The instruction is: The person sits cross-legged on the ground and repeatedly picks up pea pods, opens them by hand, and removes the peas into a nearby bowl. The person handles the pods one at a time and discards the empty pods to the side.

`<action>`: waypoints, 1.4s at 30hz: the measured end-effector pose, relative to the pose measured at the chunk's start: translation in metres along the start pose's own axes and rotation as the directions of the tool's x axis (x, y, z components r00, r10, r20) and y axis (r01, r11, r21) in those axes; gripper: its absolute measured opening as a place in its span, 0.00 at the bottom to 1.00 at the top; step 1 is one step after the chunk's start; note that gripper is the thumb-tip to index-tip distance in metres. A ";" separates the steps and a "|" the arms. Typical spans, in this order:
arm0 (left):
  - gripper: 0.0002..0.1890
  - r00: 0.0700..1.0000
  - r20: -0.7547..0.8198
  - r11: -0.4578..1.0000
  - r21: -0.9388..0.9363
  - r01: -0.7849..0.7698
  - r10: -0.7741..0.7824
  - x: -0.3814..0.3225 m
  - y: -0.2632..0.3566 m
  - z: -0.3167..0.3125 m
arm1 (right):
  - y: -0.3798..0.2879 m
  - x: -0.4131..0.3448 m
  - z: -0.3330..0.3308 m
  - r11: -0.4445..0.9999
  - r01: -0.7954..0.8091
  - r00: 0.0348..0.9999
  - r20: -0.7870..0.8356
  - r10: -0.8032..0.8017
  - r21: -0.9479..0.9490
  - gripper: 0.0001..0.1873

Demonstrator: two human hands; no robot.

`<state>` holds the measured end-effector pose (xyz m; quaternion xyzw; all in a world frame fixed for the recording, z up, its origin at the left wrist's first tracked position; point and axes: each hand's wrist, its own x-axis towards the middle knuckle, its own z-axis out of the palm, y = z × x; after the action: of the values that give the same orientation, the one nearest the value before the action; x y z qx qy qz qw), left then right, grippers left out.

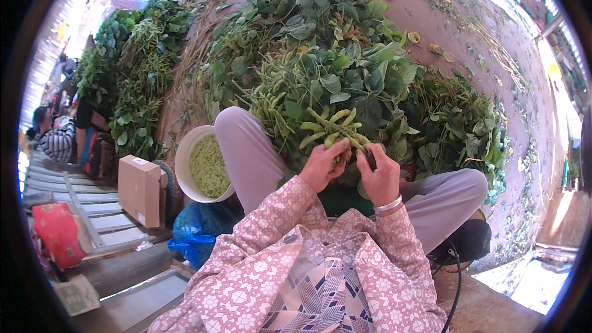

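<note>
Between my knees, my left hand (327, 163) pinches a soybean stalk (334, 125) hung with plump green pods. Close beside it, my right hand (378, 171), with a silver bangle at the wrist, has its fingertips closed at the stalk's lower right end; whatever they grip there is mostly hidden. Just beyond both hands rises a large heap of leafy soybean plants (323, 69), with pods showing among the stems. By my left knee stands a white bucket (181, 166) holding many shelled green beans (209, 166).
A blue plastic bag (196, 231) sits below the bucket, beside a cardboard box (138, 189). More cut plants (148, 55) lie at the far left. A black cable (458, 277) hangs by my right side. Loose leaves and straw litter the earthen floor (462, 32).
</note>
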<state>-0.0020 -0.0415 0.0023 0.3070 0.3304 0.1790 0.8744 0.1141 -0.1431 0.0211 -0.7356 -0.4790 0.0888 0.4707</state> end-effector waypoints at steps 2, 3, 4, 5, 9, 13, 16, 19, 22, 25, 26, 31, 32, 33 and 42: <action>0.14 0.999 0.035 0.995 -0.104 0.004 0.000 0.011 0.002 -0.005 | -0.001 -0.004 0.004 0.995 -0.096 0.994 0.048 0.094 0.035 0.08; 0.14 0.998 0.059 0.998 -0.066 0.006 -0.003 0.014 0.002 -0.009 | 0.000 -0.006 0.006 0.988 -0.145 0.987 0.073 0.140 0.054 0.08; 0.14 0.997 0.083 1.000 -0.028 0.009 -0.006 0.016 0.003 -0.012 | 0.001 -0.009 0.007 0.981 -0.185 0.977 0.123 0.177 0.061 0.08; 0.13 0.994 0.106 1.000 0.010 0.010 -0.011 0.018 0.004 -0.014 | 0.003 -0.009 0.010 0.972 -0.214 0.968 0.153 0.197 0.100 0.09; 0.12 0.998 0.067 0.999 0.034 -0.001 -0.001 0.024 0.007 -0.015 | 0.005 -0.012 0.011 0.856 -0.425 0.885 0.334 0.325 0.293 0.13; 0.12 0.999 0.013 0.998 0.057 -0.035 0.035 0.032 0.000 -0.015 | 0.000 -0.010 0.006 0.739 -0.543 0.817 0.452 0.357 0.399 0.15; 0.12 0.998 0.055 0.996 0.081 -0.028 0.024 0.032 0.000 -0.018 | 0.005 -0.010 0.005 0.720 -0.567 0.797 0.486 0.359 0.400 0.14; 0.11 0.995 0.098 0.991 0.131 -0.001 -0.012 0.028 0.008 -0.016 | 0.008 -0.013 0.007 0.713 -0.566 0.797 0.496 0.345 0.413 0.14; 0.11 0.990 0.112 0.989 0.132 0.065 -0.081 0.030 0.015 -0.014 | 0.016 -0.011 0.012 0.526 -0.668 0.736 0.573 0.360 0.527 0.13; 0.11 0.955 0.207 0.976 0.094 0.194 -0.210 0.038 0.020 -0.027 | 0.010 -0.005 -0.002 0.271 -0.849 0.529 0.741 0.414 0.454 0.12; 0.10 0.946 0.222 0.971 0.077 0.225 -0.237 0.039 0.022 -0.028 | 0.011 -0.004 -0.001 0.248 -0.860 0.511 0.763 0.395 0.447 0.12; 0.08 0.958 0.170 0.961 0.190 0.200 -0.232 0.033 0.027 -0.014 | 0.012 -0.003 -0.004 0.330 -0.837 0.541 0.753 0.376 0.437 0.12; 0.09 0.964 0.162 0.946 0.281 0.159 -0.210 0.032 0.027 -0.011 | 0.009 -0.002 -0.006 0.333 -0.839 0.538 0.744 0.397 0.429 0.12; 0.12 0.969 0.157 0.922 0.370 0.119 -0.188 0.031 0.027 -0.008 | 0.004 -0.001 -0.007 0.336 -0.842 0.535 0.734 0.419 0.422 0.11; 0.10 0.971 0.199 0.984 0.145 0.104 -0.132 0.025 0.021 -0.016 | 0.009 0.002 -0.008 0.233 -0.846 0.532 0.740 0.412 0.479 0.10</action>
<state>0.0024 -0.0060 -0.0055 0.3615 0.2663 0.0713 0.8907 0.1253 -0.1468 0.0192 -0.5165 -0.1210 0.6579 0.5345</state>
